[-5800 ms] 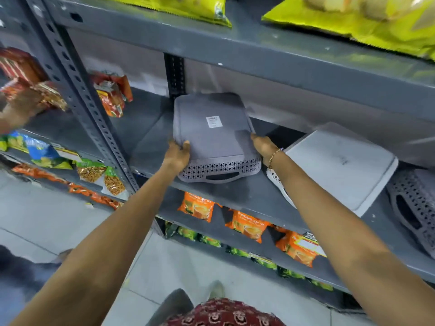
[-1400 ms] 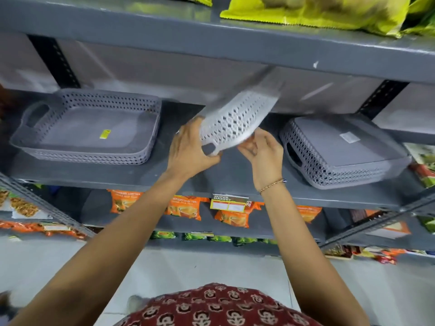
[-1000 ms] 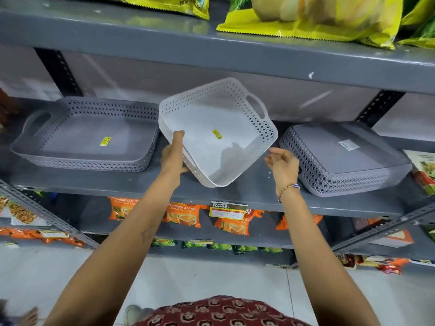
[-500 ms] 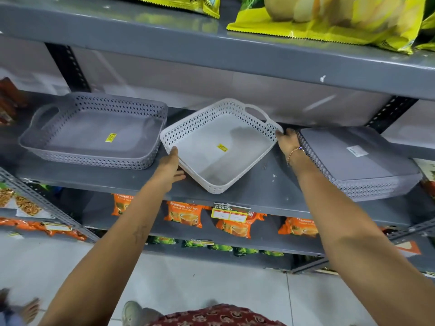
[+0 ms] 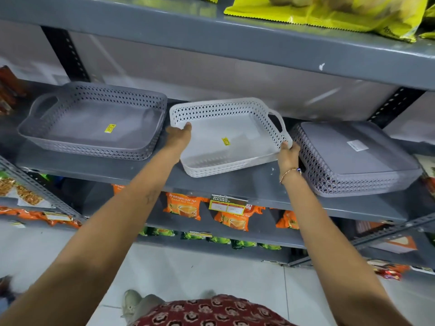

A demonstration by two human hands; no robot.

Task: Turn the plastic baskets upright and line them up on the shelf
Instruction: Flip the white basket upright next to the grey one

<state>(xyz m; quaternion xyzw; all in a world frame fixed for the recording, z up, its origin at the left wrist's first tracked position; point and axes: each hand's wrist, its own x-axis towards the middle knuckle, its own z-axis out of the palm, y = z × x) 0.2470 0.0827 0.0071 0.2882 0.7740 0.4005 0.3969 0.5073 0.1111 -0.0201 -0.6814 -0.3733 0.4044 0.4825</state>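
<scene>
Three perforated plastic baskets stand on the grey shelf. A grey basket sits upright at the left. In the middle is a white basket, upright, its opening facing up. My left hand grips its left rim and my right hand grips its right front corner. At the right a second grey basket lies upside down, its flat bottom with a white label on top, close to my right hand.
A shelf board with yellow snack bags hangs low above the baskets. Orange tea packets and a price tag fill the shelf below. Snack packs sit at the far left.
The white basket, held tilted in the air a second ago, now sits upright and squarer beside the left grey basket. My right hand moved from its far corner to its right front corner.
</scene>
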